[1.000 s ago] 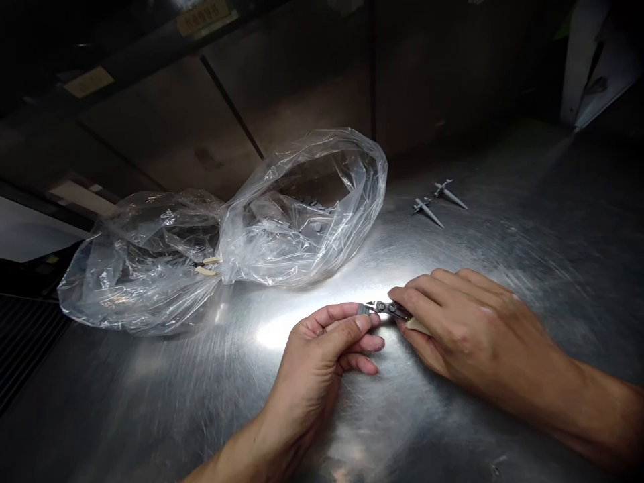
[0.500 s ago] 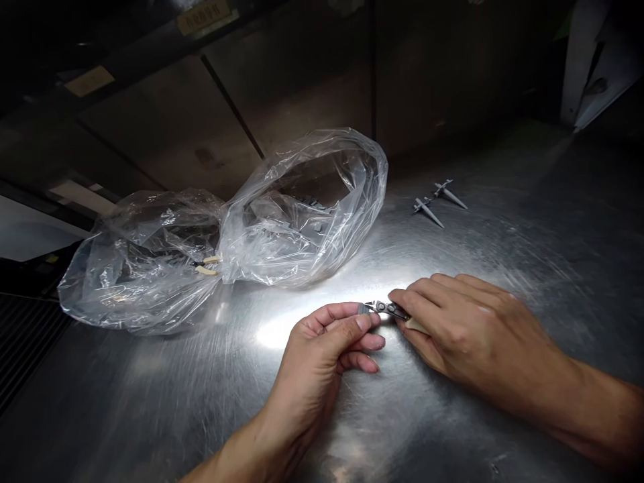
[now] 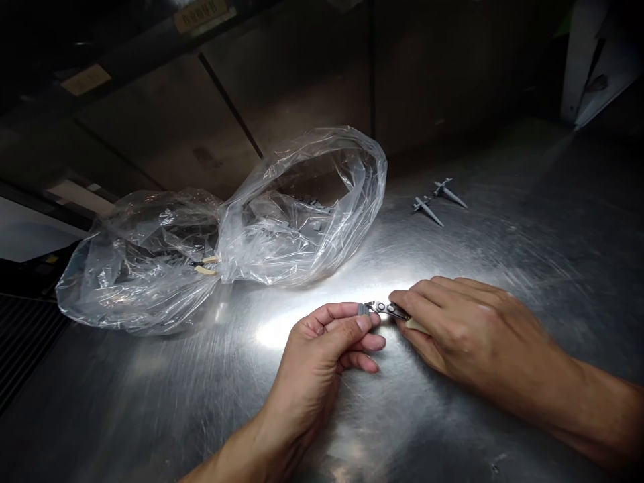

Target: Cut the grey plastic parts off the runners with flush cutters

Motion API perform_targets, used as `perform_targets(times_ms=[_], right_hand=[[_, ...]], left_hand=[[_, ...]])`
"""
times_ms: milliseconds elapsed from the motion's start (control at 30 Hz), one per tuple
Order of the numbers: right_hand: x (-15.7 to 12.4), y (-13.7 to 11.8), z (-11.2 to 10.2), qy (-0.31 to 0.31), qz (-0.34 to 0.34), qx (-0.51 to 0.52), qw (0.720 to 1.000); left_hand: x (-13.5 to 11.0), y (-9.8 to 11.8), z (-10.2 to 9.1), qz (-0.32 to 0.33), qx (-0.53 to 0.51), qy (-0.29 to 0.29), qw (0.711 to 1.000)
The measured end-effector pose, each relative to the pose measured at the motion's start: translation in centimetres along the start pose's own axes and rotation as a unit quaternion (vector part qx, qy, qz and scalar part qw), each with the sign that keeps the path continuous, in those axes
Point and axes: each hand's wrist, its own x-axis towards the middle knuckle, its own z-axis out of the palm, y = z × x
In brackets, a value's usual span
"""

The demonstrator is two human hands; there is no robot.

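Observation:
Between thumb and forefinger, my left hand [image 3: 327, 345] pinches a small grey plastic part [image 3: 363, 309]. My right hand [image 3: 463, 329] is closed round the pale handles of a pair of nippers [image 3: 386, 307], and most of those handles are hidden in the palm. The nippers' tips point left and meet the right edge of the grey part. Both hands are just above the metal table, close together.
An open clear plastic bag [image 3: 302, 268] with small grey parts inside stands behind my hands. Left of it lies another clear bag [image 3: 135, 308], with a second pair of pale-handled nippers [image 3: 206, 270] beside it. Two grey pointed sprue pieces [image 3: 428, 211] lie at the back right.
The nippers' jaws look more closed at the grey part than before. Both hands have stayed almost in place, and the bags and sprue pieces have not moved.

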Motion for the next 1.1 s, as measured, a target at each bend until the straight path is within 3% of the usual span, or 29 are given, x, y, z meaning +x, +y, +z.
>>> perform_targets(times_ms=[467,1100], right_hand=[[-0.03,-0.16,-0.14,-0.020,0.040,0.077,0.996],[0.32,-0.24,-0.23,0.019,0.005,-0.006,1.000]], left_hand=[[0.14,-0.23,-0.14,0.008,-0.008,0.002,1.000],[0.19,-0.35,-0.16,0.010,-0.003,0.005,1.000]])
